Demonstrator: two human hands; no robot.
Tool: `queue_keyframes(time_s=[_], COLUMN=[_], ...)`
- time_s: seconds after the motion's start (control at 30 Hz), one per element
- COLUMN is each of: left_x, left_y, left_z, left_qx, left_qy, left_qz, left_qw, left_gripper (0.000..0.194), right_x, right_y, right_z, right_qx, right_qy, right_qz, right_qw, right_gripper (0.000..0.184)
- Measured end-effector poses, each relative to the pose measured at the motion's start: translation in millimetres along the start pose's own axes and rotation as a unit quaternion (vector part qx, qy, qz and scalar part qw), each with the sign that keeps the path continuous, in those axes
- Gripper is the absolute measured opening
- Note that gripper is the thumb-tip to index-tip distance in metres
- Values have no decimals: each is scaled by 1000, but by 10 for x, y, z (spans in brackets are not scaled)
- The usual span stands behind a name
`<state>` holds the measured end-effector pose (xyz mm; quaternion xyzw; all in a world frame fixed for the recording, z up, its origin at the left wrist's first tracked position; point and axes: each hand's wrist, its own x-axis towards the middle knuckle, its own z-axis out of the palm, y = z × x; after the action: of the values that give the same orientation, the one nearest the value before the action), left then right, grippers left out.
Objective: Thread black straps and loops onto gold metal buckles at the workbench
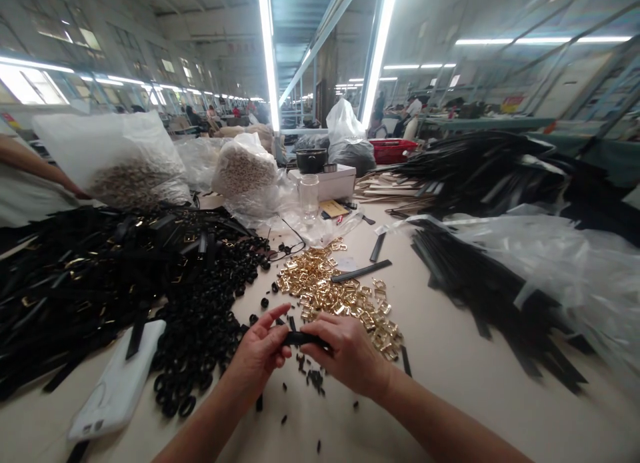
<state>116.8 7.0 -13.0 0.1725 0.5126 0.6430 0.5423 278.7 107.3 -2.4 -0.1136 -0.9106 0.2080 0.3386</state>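
The black strip (296, 338) sits between both hands above the counter (440, 410), its long axis running roughly from 9 to 3 o'clock. The right hand (345, 348), covering more of it, has its fingers clamped on the 3 o'clock end; the left hand (263, 343) pinches the 9 o'clock end (its index finger stands apart). Gold buckles (320, 276) lie toward 1 o'clock, black loops (205, 336) toward 9. The strip looks narrow, dark and plain, partly hidden by the fingers.
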Motion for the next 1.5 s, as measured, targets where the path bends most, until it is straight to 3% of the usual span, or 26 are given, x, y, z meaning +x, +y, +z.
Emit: queue_keyframes(time_s=[0.17,0.3,0.37,0.47,0.53,0.63,0.7,0.73,0.8,0.93,1.03,1.23,1.5], left_x=[-43,-79,-84,-75,-71,-96,-132,-151,-175,-134,-71,-53,-112], left_y=[-8,-15,-5,13,19,25,38,48,70,91,82,51,12], left_z=[0,-43,-50,-38,-32,-41,-58,-67,-81,-79,-63,-31,35], left_qx=[13,150,268,408,458,485,474,461,429,337,259,162,146], left_qy=[-11,-70,-94,-95,-89,-75,-67,-63,-55,-29,-25,-22,-57], left_qz=[1,87,185,346,412,479,508,509,471,258,134,49,43], left_qw=[1000,982,941,840,783,728,717,724,769,905,956,985,987], left_gripper=[67,37,22,12,12,14,13,11,8,30,38,40,38], right_x=[-8,-10,-14,-24,-29,-25,-7,5,29,49,32,24,24], right_y=[2,0,-5,-21,-24,7,47,67,95,79,36,-37,-90], right_z=[8,-6,-7,13,38,57,30,3,-65,-148,-118,-62,-62], right_qx=[0,-25,-49,-82,-90,-86,-78,-74,-66,-46,-44,-40,-19], right_qy=[-10,-14,-16,-21,-25,-26,-18,-9,14,34,19,7,2], right_qz=[5,-4,-12,-18,-17,-3,14,23,35,17,-5,14,9], right_qw=[1000,1000,999,996,995,996,997,997,997,998,999,999,1000], right_gripper=[13,19,21,22,21,18,15,13,12,14,14,19,20])
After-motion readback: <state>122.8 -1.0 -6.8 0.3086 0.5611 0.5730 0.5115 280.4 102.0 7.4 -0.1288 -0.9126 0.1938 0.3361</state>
